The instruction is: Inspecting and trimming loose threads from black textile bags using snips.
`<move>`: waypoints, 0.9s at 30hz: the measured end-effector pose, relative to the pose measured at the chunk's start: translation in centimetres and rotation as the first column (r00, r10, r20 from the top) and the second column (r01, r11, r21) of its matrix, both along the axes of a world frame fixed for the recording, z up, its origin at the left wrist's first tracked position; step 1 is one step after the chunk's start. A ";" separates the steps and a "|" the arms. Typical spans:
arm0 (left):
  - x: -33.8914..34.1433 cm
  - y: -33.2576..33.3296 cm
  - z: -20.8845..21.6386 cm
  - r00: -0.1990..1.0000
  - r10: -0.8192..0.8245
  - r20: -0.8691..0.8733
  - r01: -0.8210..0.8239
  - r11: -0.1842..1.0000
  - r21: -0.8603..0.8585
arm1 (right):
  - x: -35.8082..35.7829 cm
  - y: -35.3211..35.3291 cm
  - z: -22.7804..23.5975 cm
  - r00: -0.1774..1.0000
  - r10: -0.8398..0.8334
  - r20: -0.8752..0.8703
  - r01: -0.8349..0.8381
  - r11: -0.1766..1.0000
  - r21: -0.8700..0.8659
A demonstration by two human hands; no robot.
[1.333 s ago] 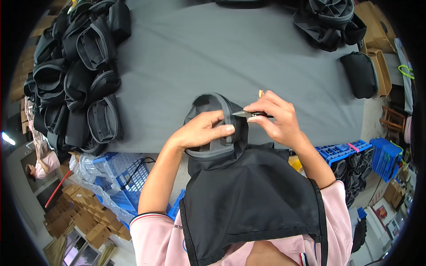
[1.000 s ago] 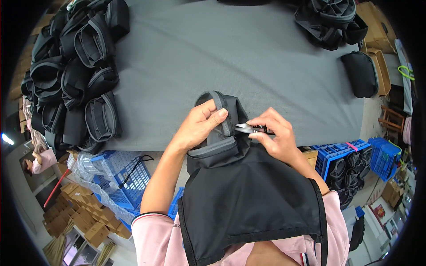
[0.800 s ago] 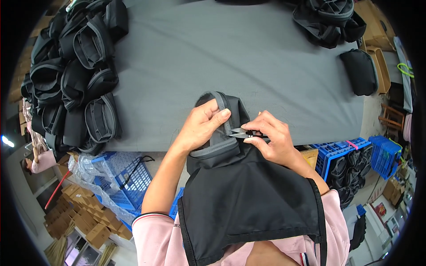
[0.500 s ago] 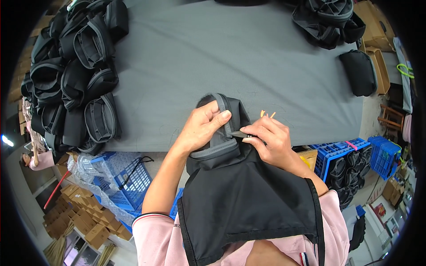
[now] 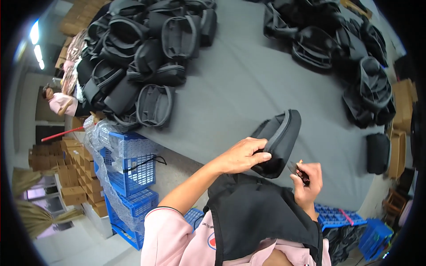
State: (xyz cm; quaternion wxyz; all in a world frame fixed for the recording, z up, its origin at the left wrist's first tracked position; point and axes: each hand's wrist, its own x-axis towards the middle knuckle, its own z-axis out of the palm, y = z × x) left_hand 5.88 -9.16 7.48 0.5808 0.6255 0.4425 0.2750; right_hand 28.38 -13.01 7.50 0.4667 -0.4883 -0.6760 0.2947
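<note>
My left hand (image 5: 242, 156) is closed on a black zippered pouch (image 5: 288, 138), thumb on top at its near left edge. The pouch is tilted over the table, its grey zipper band running lengthwise and its far end pointing up and right. Just right of the pouch's near end, apart from it, my right hand (image 5: 310, 184) is closed around small dark thread snips (image 5: 303, 176). Their short pointed blade shows beyond the fingers, toward the pouch. The palm hides much of the snips.
A heap of black pouches (image 5: 155, 106) covers the grey table's (image 5: 222, 97) left side. More pouches (image 5: 313, 46) lie at the far right, with a single pouch (image 5: 378, 153) by the right edge. Blue crates (image 5: 133, 168) with bubble wrap stand left, below table level. Another person (image 5: 60, 103) is at far left.
The view has swung, so the heaps sit further right in the picture. My left hand has turned the pouch onto another side. The right hand with the snips has moved away from the zipper.
</note>
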 end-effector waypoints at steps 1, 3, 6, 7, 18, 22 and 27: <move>-0.3 -0.2 -0.3 1.000 0.012 -0.007 -0.012 1.000 0.024 | 0.1 0.2 -0.5 1.000 0.012 -0.007 -0.012 1.000 0.024; -0.9 0.1 -0.4 0.965 0.248 -0.089 -0.228 0.955 0.188 | 0.1 0.5 -2.3 0.988 -0.036 -0.148 -0.015 0.943 -0.332; -3.8 0.9 2.3 0.877 0.415 -0.242 -0.349 0.897 0.271 | -0.3 0.4 -2.3 0.988 -0.007 -0.153 -0.043 0.947 -0.318; -4.8 1.4 3.7 0.845 0.461 -0.272 -0.345 0.857 0.382 | -0.5 0.6 -2.2 0.983 -0.026 -0.180 -0.033 0.947 -0.319; -13.3 1.4 -2.0 0.201 0.401 -0.894 0.080 0.902 0.423 | 3.6 2.4 -4.9 0.955 -0.294 -0.045 0.238 0.847 -0.475; -14.2 -0.8 -2.2 0.055 0.485 -0.873 0.008 0.874 0.486 | 9.4 6.9 -2.6 0.878 -0.448 -0.172 0.351 0.844 -0.405; -10.6 3.1 -1.8 0.258 0.553 -0.792 0.021 0.816 0.577 | 24.6 9.3 -1.7 0.614 -0.780 0.118 0.718 0.615 0.326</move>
